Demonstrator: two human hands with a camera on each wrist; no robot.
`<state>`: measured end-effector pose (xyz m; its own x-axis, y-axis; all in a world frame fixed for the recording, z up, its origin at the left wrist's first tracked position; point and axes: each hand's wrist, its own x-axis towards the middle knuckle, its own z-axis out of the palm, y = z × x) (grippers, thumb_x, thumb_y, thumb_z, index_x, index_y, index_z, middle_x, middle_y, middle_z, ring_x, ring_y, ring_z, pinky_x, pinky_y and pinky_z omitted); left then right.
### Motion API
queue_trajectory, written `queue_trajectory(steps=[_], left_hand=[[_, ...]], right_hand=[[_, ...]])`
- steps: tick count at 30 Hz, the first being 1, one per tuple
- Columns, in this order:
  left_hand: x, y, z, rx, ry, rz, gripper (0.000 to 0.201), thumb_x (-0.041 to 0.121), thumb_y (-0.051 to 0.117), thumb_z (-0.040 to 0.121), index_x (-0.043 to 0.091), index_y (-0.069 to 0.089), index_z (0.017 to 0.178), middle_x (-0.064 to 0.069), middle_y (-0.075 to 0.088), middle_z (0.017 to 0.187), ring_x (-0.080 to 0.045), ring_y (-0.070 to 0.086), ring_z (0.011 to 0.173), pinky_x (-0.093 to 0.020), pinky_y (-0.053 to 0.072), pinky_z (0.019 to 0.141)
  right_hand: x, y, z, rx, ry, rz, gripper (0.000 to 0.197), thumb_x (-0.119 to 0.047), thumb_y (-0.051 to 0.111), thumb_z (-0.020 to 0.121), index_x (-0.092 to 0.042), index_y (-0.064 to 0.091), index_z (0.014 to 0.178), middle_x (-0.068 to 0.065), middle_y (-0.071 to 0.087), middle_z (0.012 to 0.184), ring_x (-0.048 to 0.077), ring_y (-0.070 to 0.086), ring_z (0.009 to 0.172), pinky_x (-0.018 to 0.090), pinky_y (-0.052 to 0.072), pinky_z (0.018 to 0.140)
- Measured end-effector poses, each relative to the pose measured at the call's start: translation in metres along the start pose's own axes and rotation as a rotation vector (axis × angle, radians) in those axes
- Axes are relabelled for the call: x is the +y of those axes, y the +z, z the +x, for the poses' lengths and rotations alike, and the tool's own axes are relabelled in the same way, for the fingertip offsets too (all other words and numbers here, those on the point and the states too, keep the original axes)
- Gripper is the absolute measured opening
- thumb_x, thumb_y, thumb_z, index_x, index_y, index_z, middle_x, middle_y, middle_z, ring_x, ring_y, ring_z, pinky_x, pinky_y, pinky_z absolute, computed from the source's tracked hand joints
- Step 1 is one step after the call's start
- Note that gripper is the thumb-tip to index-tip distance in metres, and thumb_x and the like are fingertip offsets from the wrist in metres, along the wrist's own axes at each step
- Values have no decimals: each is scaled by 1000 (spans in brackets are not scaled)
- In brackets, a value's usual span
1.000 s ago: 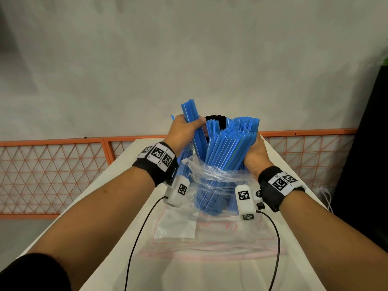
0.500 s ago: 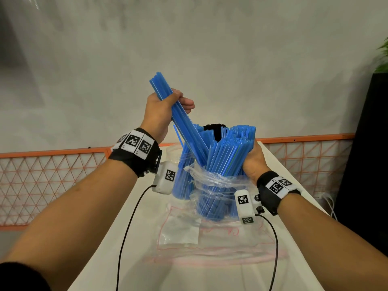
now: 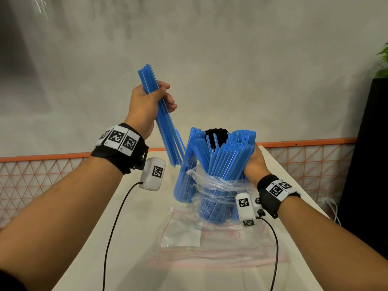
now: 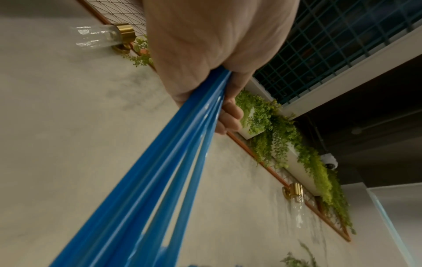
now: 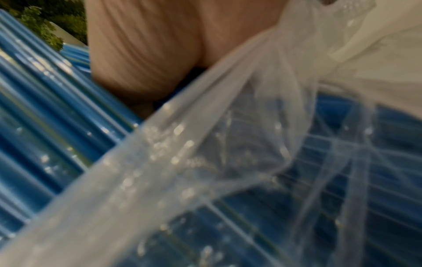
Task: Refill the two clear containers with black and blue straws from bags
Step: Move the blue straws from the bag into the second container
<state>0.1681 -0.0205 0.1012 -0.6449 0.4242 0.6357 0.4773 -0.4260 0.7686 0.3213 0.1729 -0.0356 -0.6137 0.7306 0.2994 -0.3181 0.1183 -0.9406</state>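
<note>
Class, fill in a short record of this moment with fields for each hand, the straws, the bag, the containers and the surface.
left hand: left hand grips a small bunch of blue straws, raised and tilted above the container of blue straws
right hand: right hand holds the large bundle of blue straws standing in the clear bag
black straws: black straws show behind the bundle; their container is hidden
flat bag: an empty zip bag lies on the white table

Blue straws [image 3: 227, 162], black straws [image 3: 216, 136], orange lattice railing [image 3: 42, 175], white table [image 3: 134, 238].
</note>
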Motion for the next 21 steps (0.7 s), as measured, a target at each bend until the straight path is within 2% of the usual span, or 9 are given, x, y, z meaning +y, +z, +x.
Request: queue_trajectory(steps=[4,7,9,12,14,16,18,21], left_hand=[[-20,-7,-5,-2,-71,21,14,2,47,98,7,59,95,-5,64,65,-23,67,63,-37,59,67],[-44,-6,-18,-28,-138,45,13,-1,48,96,7,59,93,-9,65,71,-22,68,65,-37,61,67],[-66,-3,-31,-57,-189,59,15,-4,48,96,7,58,91,-11,67,73,-22,69,66,-39,60,71],[-99,-1,-52,-114,-247,47,17,-7,47,97,6,57,90,-10,66,67,-26,67,64,-40,59,74],[-119,1,-66,-155,-256,41,15,-2,49,99,7,57,91,-9,58,63,-24,59,58,-36,58,68],[-133,4,-77,-161,-267,29,13,5,53,100,9,58,88,-5,49,60,-17,49,52,-30,52,59],[-144,7,-83,-121,-285,27,14,13,58,99,10,58,86,2,45,54,-12,41,47,-28,45,53],[-154,11,-87,-76,-310,10,26,28,63,95,12,52,78,9,42,49,-9,35,42,-25,37,45]], right_hand=[[-2,1,0,1,26,11,27,-4,48,100,11,51,122,24,58,108,25,55,96,35,55,83],[-1,1,0,20,39,66,30,-8,46,102,13,50,122,24,56,107,24,53,94,24,57,71],[0,1,1,34,20,18,31,-9,49,101,13,50,122,31,59,114,24,56,94,27,57,77],[3,1,2,33,-16,-12,31,-11,50,100,10,51,123,32,58,122,28,60,99,38,54,89],[6,0,3,29,-31,-58,30,-13,53,99,8,53,121,30,60,120,36,63,106,47,53,94],[7,0,3,28,-39,-73,30,-15,55,98,6,54,119,28,62,117,39,62,108,51,53,93],[9,0,5,31,-50,-63,29,-15,57,97,6,55,117,28,63,115,36,65,103,52,54,91],[12,-1,6,18,-70,-88,26,-18,60,95,-1,58,114,19,68,110,30,67,100,50,56,88]])
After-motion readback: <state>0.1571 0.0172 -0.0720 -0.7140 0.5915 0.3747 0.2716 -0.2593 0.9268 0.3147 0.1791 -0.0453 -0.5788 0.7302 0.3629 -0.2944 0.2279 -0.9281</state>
